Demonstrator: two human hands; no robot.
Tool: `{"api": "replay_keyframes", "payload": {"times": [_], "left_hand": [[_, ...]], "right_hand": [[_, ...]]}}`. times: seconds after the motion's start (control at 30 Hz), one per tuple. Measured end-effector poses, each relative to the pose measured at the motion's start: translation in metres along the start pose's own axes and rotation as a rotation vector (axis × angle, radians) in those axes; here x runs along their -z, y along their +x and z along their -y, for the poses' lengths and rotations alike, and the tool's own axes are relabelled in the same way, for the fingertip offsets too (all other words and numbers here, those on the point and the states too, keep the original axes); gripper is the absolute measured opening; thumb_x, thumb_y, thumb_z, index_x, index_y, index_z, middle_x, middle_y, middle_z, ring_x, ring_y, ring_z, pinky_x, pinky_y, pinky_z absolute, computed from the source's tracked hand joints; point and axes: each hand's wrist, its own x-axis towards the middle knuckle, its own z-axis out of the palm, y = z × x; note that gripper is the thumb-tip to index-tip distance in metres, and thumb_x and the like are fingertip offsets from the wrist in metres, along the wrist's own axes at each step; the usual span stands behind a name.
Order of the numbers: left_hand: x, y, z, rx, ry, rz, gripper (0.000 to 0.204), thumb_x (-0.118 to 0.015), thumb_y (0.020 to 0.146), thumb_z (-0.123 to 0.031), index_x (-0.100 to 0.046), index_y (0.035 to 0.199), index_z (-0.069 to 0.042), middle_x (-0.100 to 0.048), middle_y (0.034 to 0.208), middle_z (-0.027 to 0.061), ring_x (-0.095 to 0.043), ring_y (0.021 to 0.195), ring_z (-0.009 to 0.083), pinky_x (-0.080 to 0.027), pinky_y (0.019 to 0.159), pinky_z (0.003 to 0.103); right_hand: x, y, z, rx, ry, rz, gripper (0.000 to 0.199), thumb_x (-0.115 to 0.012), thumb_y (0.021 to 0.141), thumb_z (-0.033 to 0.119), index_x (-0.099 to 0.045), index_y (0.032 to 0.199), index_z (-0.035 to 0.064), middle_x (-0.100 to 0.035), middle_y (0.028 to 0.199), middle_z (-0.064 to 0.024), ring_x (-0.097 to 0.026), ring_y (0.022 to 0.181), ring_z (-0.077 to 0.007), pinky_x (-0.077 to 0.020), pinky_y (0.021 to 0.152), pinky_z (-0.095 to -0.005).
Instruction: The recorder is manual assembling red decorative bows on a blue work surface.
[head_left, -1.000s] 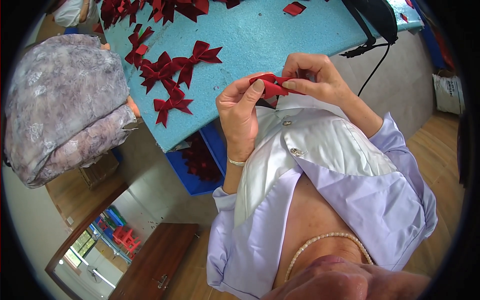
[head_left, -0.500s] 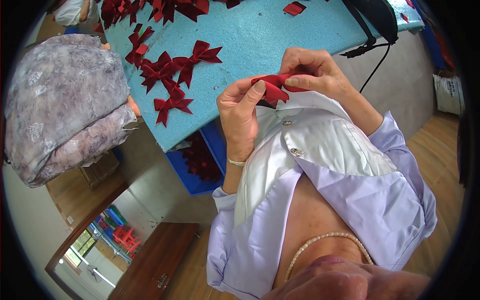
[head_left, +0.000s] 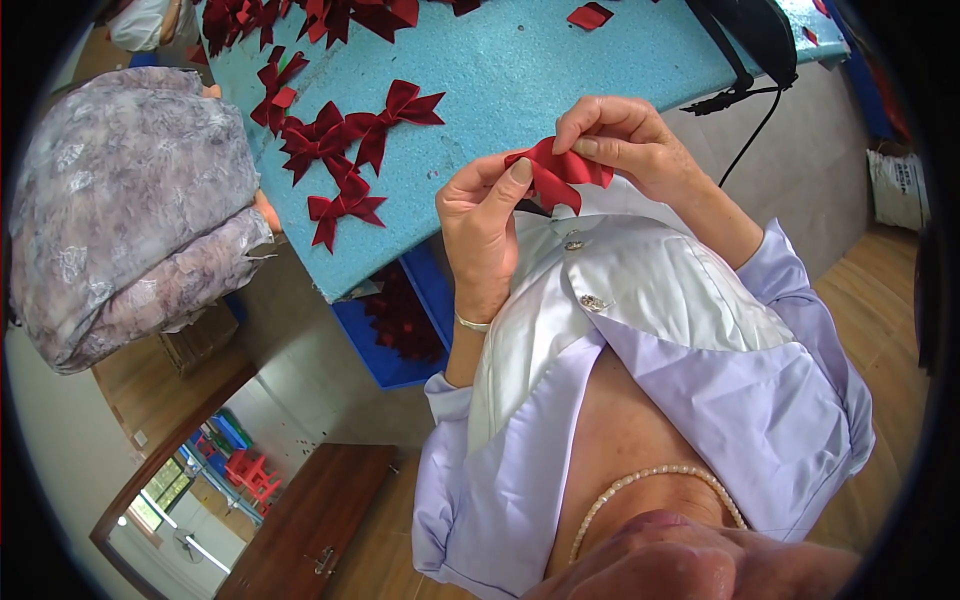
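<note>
Between my two hands, close to the table's near edge, is a red ribbon bow [head_left: 558, 180] with its tails hanging toward me. The thumb and fingers of my left hand [head_left: 482, 205] pinch its left side. My right hand [head_left: 630, 145] pinches the upper right part between thumb and bent forefinger. Several finished dark red bows [head_left: 343, 207] lie on the blue table [head_left: 480, 70] beyond my left hand, some overlapping. How the ribbon is folded under my fingertips is hidden.
A blue bin [head_left: 430, 290] holding more red bows stands below the table edge. Flat red pieces [head_left: 590, 16] and a black strapped item [head_left: 755, 45] with a cord lie on the table. At the left is a person in a grey patterned garment [head_left: 140, 200].
My right fingers have shifted slightly left and up along the ribbon. More of the ribbon's right side now shows, spread out below them. My left hand has barely moved.
</note>
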Motion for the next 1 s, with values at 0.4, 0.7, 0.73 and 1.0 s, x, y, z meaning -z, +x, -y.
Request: {"api": "replay_keyframes", "payload": {"times": [0.4, 0.7, 0.73, 1.0], "left_hand": [[0.0, 0.0, 0.001, -0.008, -0.001, 0.01, 0.014, -0.072, 0.089, -0.005, -0.072, 0.1, 0.005, -0.073, 0.09, 0.0113, -0.066, 0.076, 0.0133, -0.053, 0.074, 0.026], [-0.001, 0.0, 0.001, 0.01, 0.003, -0.006, 0.014, -0.071, 0.089, -0.004, -0.072, 0.1, 0.004, -0.074, 0.09, 0.0112, -0.067, 0.077, 0.0127, -0.053, 0.074, 0.026], [-0.001, -0.001, 0.0, 0.011, 0.013, -0.005, 0.014, -0.072, 0.089, -0.004, -0.072, 0.1, 0.004, -0.074, 0.091, 0.0113, -0.067, 0.078, 0.0128, -0.053, 0.074, 0.026], [-0.002, -0.002, 0.0, 0.017, 0.051, -0.002, 0.014, -0.072, 0.088, -0.003, -0.072, 0.099, 0.005, -0.074, 0.093, 0.013, -0.068, 0.081, 0.0144, -0.054, 0.078, 0.026]], "right_hand": [[-0.005, -0.001, 0.01, 0.004, -0.148, -0.026, 0.015, -0.064, 0.087, 0.003, -0.065, 0.101, -0.001, -0.061, 0.096, -0.0051, -0.059, 0.09, -0.0127, -0.0478, 0.08, -0.0264], [-0.002, -0.002, 0.009, -0.027, -0.051, 0.023, 0.016, -0.066, 0.084, 0.002, -0.065, 0.1, -0.0013, -0.06, 0.102, -0.0066, -0.059, 0.096, -0.0136, -0.0479, 0.084, -0.0277], [-0.002, -0.002, 0.009, -0.03, -0.053, 0.033, 0.015, -0.066, 0.084, 0.001, -0.066, 0.099, -0.0016, -0.061, 0.101, -0.0067, -0.059, 0.095, -0.0135, -0.048, 0.083, -0.0273], [-0.007, -0.002, 0.011, -0.055, -0.121, -0.037, 0.016, -0.066, 0.084, -0.007, -0.066, 0.099, -0.0027, -0.065, 0.098, -0.0061, -0.062, 0.09, -0.0116, -0.0507, 0.082, -0.0242]]}}
